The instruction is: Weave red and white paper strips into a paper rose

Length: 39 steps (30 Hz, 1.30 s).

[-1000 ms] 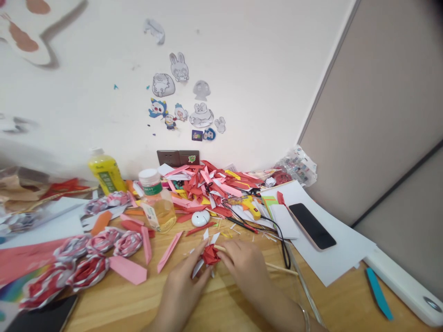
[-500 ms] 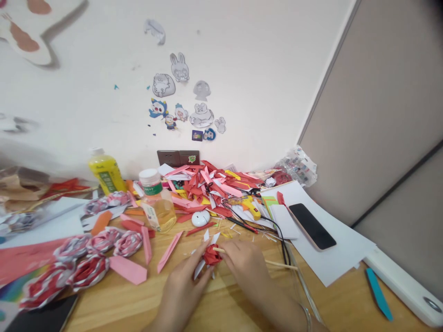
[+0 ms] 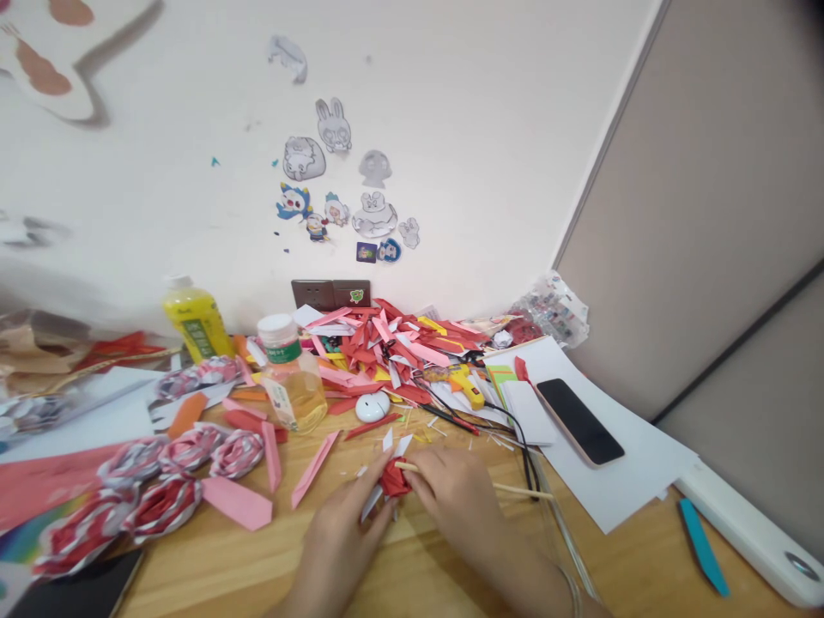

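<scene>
Between my hands is a red and white folded paper piece (image 3: pixel 395 478), its white strips sticking out at the top and lower left. My left hand (image 3: pixel 344 524) pinches it from the left side. In my right hand (image 3: pixel 457 493) is a thin wooden stick (image 3: pixel 407 467), its tip against the red paper; the stick's other end shows beyond the hand on the right. Part of the paper piece is hidden by my fingers. A pink folded strip (image 3: pixel 315 469) lies left of my left hand.
Behind my hands stand a clear jar of amber liquid (image 3: pixel 294 386) and a yellow drink bottle (image 3: pixel 196 318). A heap of folded paper strips (image 3: pixel 386 343) fills the back, beside a yellow glue gun (image 3: pixel 467 386). Twisted paper roses (image 3: pixel 164 506) lie left; a phone (image 3: pixel 580 422) lies right.
The red paper piece has turned slightly between my fingers. Both hands stay almost in the same place, and the stick is still held in my right hand.
</scene>
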{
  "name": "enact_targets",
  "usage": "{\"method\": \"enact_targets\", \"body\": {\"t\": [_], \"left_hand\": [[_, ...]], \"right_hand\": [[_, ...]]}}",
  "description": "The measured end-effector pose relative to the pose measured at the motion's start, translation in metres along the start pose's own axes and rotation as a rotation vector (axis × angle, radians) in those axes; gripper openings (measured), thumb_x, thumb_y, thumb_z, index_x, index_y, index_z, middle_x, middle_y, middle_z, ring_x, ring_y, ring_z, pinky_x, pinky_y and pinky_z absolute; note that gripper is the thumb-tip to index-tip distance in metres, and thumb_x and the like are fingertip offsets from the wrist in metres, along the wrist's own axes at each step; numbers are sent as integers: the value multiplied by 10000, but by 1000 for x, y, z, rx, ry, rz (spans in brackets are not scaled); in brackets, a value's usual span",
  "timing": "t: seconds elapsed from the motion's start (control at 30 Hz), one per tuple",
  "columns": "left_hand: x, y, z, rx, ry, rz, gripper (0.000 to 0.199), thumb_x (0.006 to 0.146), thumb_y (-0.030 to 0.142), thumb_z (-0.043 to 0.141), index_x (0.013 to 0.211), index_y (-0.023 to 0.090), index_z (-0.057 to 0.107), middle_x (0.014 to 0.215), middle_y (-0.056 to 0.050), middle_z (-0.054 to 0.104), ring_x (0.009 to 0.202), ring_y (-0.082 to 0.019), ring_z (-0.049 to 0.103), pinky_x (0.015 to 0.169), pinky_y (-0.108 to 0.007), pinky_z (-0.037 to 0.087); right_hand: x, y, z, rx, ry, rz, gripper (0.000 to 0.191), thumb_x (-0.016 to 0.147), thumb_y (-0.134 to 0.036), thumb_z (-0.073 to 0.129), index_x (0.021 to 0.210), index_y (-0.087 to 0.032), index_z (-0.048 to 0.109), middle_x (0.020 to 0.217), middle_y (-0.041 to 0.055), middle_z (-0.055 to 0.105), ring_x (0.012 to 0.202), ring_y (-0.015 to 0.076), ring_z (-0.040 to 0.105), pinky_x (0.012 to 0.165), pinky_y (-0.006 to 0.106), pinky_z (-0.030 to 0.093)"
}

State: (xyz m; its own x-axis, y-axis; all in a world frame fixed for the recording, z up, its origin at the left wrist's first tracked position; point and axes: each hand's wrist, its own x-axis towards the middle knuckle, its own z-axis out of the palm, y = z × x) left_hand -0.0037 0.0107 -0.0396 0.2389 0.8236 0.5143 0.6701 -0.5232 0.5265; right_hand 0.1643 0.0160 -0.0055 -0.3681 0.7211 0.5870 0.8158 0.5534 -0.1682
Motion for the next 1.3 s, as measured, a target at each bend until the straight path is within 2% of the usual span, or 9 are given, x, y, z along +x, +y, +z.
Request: {"method": "enact_targets", "body": {"t": [0.13,0.3,0.57,0.77,0.97,1.07,1.3], "left_hand": [[0,0,1,13,11,16,460,771,241,557,1228,258,517,775,-6,732,611,-158,663,552,-223,530],[-1,-3,3,32,10,18,437,790,269,542,1225,256,517,749,-9,724,605,-164,658,548,-229,525],[-2,-3,2,44,-6,28,441,792,273,552,1230,259,507,831,-34,735,674,-174,676,597,-240,536],[-2,-3,3,42,-2,23,450,785,271,558,1232,267,508,840,-30,737,677,-170,679,597,-236,537],[-1,-1,1,33,10,11,466,787,246,544,1249,271,492,862,-29,740,680,-165,683,601,-231,540],[-1,-1,1,31,12,15,480,790,246,543,1265,272,474,848,-23,741,667,-160,682,589,-224,538],[-2,-3,3,67,7,35,469,793,245,544,1257,264,480,844,-27,735,683,-172,680,601,-240,538]], "right_hand": [[-1,0,0,3,-23,21,169,874,-201,454,767,-171,581,658,22,634,585,166,586,513,257,321],[0,0,0,-14,-32,37,131,855,-181,477,769,-168,575,656,20,633,579,169,586,504,260,310],[-1,-1,2,-99,57,-60,218,875,-133,412,724,-167,566,587,17,595,508,162,535,480,268,266],[-2,-2,5,-138,116,-111,241,869,-102,391,738,-158,585,582,25,594,503,171,536,480,279,284],[0,-2,0,-97,17,5,137,858,-192,489,768,-171,590,652,29,628,576,172,581,506,264,327],[0,-2,-3,-79,-36,28,118,846,-184,503,761,-173,583,651,22,627,574,169,585,500,260,329],[-1,-3,1,-143,-20,28,91,795,-114,541,741,-175,582,642,13,632,553,169,578,484,266,306]]}}
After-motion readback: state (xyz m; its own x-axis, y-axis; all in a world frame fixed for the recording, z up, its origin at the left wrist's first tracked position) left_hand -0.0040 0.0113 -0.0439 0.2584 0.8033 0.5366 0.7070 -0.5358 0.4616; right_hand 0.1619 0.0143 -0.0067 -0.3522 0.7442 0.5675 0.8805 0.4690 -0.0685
